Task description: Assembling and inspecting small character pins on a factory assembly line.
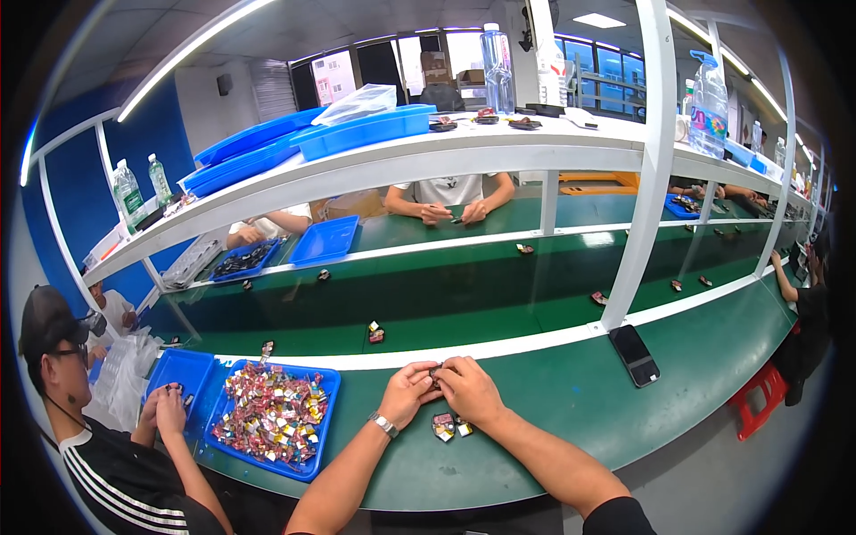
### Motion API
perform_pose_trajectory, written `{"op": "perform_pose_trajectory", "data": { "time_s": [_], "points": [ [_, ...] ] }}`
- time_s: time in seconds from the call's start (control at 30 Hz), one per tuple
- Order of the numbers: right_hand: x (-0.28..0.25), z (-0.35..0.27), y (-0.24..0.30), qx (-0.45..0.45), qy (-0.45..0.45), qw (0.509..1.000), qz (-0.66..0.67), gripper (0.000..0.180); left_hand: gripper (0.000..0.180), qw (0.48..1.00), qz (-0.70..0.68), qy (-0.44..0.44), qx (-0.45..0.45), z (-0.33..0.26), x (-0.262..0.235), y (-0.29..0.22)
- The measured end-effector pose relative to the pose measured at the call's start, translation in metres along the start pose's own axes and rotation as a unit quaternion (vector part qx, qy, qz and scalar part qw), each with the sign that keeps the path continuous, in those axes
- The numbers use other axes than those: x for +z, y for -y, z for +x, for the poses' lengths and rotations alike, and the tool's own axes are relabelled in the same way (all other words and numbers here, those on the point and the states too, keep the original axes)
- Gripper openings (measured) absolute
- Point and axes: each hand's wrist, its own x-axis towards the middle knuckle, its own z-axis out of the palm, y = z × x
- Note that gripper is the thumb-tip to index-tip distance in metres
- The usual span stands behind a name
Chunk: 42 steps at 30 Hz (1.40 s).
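Note:
My left hand (408, 394) and my right hand (471, 390) meet above the green bench top, fingers pinched together around a small dark part (437, 376). The fingers cover most of it, so its kind cannot be made out. Just below my hands, a few small parts (443, 426) with pink, white and yellow patches lie on the bench. A blue tray (333, 392) to the left is heaped with many similar small parts (272, 415).
A phone (634, 356) lies on the bench to the right. Beyond a white rail (553, 340), a green conveyor belt (464, 312) carries scattered parts. A white upright post (649, 178) supports the overhead shelf. A person in black (107, 473) works close on the left; others sit opposite.

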Motion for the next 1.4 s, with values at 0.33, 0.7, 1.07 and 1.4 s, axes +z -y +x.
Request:
{"op": "perform_pose_trajectory", "data": {
  "time_s": [0.33, 0.7, 1.07, 1.4],
  "points": [
    [0.003, -0.001, -0.003, 0.01, -0.004, 0.999, -0.03, 0.015, 0.027, 1.0, 0.004, -0.001, 0.0, -0.001, 0.002, 0.002],
    [-0.003, 0.0, -0.005, -0.074, -0.008, 0.996, -0.039, 0.018, 0.026, 1.0, -0.013, 0.008, 0.004, -0.001, 0.001, 0.003],
    [-0.006, 0.001, 0.0, -0.092, -0.009, 0.992, -0.08, 0.022, 0.027, 1.0, -0.016, -0.011, 0.004, -0.001, -0.005, 0.004],
    [-0.005, 0.0, 0.011, -0.051, -0.024, 0.998, -0.021, 0.028, 0.03, 0.997, -0.068, 0.024, 0.017, 0.006, -0.019, 0.007]
  ]
}}
